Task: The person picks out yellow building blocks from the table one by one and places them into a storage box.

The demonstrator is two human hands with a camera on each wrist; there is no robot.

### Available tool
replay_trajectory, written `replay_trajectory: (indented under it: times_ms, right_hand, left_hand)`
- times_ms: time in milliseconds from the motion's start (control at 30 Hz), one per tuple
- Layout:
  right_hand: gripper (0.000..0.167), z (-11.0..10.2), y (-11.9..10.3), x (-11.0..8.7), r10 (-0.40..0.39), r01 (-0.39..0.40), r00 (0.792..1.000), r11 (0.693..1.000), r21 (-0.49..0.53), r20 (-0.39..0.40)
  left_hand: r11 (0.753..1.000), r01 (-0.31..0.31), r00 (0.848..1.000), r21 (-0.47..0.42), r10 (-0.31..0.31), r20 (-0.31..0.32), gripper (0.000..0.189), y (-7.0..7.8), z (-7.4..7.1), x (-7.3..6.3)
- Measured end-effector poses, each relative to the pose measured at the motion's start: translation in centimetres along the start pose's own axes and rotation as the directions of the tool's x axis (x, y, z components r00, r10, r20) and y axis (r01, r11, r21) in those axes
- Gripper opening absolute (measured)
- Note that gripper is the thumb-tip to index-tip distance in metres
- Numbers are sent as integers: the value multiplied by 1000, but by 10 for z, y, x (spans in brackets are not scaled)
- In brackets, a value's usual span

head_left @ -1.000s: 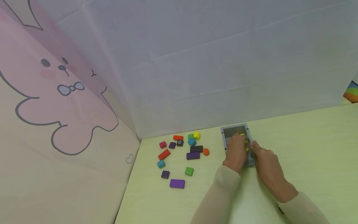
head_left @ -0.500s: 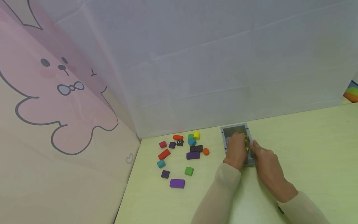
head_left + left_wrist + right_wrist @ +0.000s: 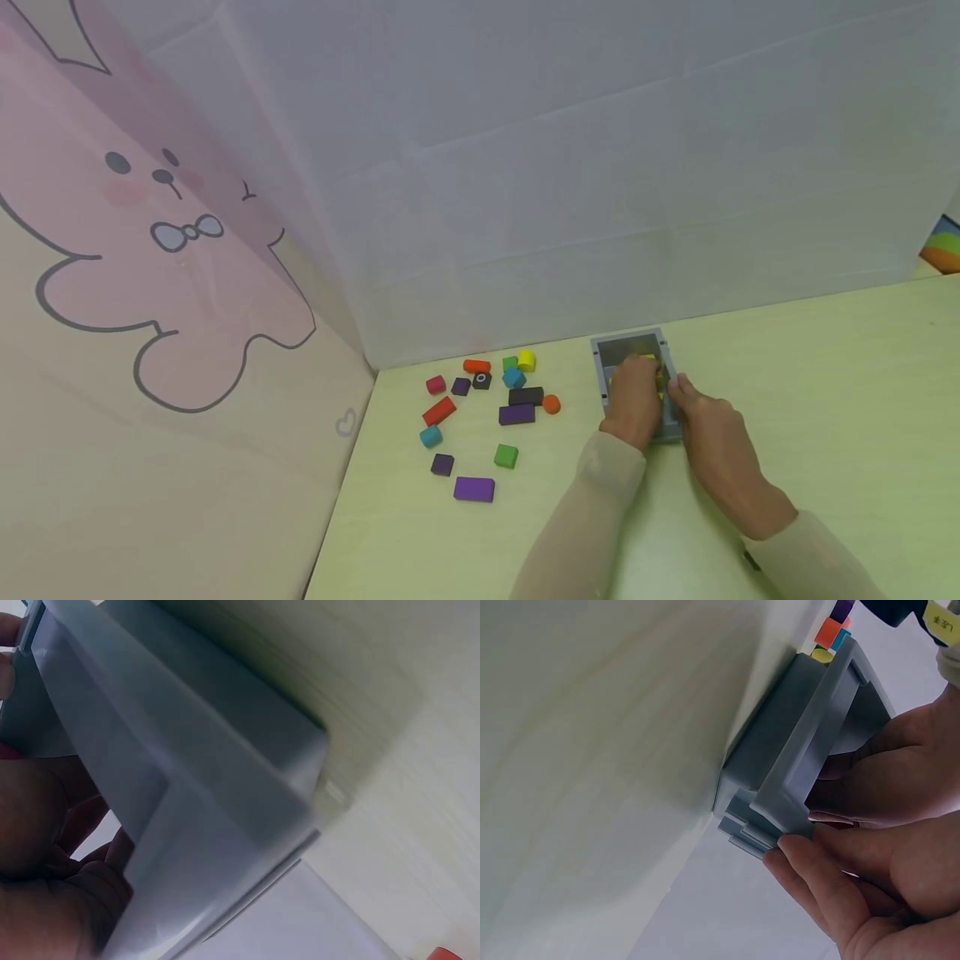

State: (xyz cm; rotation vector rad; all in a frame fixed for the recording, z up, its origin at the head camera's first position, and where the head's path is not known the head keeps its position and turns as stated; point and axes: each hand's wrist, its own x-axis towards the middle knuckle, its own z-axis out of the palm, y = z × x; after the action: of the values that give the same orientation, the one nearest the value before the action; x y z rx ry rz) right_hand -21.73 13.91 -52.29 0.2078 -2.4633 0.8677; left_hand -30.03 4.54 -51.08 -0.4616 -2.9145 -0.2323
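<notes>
A small grey box [image 3: 597, 367] sits on the table in the head view, with bits of yellow pieces [image 3: 648, 357] showing inside. My left hand [image 3: 632, 404] reaches down into it, fingertips hidden by the hand itself. In the left wrist view the box's wall [image 3: 217, 765] fills the middle, and what those fingers touch is unclear. My right hand [image 3: 720, 446] holds the box's right side. The right wrist view shows the right hand [image 3: 862, 885] with thumb and fingers pinching the rim at one end, while the left hand [image 3: 907, 761] dips inside.
Left of the box lie several loose coloured blocks, including a purple block [image 3: 474, 489], a green block [image 3: 506, 456], a red block [image 3: 439, 411] and an orange disc [image 3: 551, 404]. A white sheet [image 3: 525, 208] rises behind the table; a rabbit-printed cloth [image 3: 225, 308] hangs at the left.
The left hand shifts very slightly inside the box, and the yellow pieces beside it show a little differently. The right hand keeps its hold; the loose blocks stay put.
</notes>
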Motion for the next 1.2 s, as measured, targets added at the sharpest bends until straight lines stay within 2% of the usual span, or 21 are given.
replay_trajectory:
  times_ms: [200,467,667,867,1200]
  right_hand:
    - [32,0,1,0,0,0,1000,1000,1,-7]
    - [31,1,2,1,8,-8,1000,1000,0,-17]
    - [32,0,1,1,16,-16,1000,1000,-2,-1]
    - [33,0,1,2,13,-13,1000,1000,0,13]
    - [34,1,3,1,6,-6,1000,1000,11,-10]
  left_hand:
    - [1000,18,999,14,-19,38,16,2,-1,4]
    - [999,46,998,28,-48,52,17,5,-3,7]
    - [997,62,995,50,-66,72,14,6,-5,7]
    - [996,86,990,34,-89,111,15,7,-6,9]
    - [995,77,985,67,-86,151,10,8,-7,9]
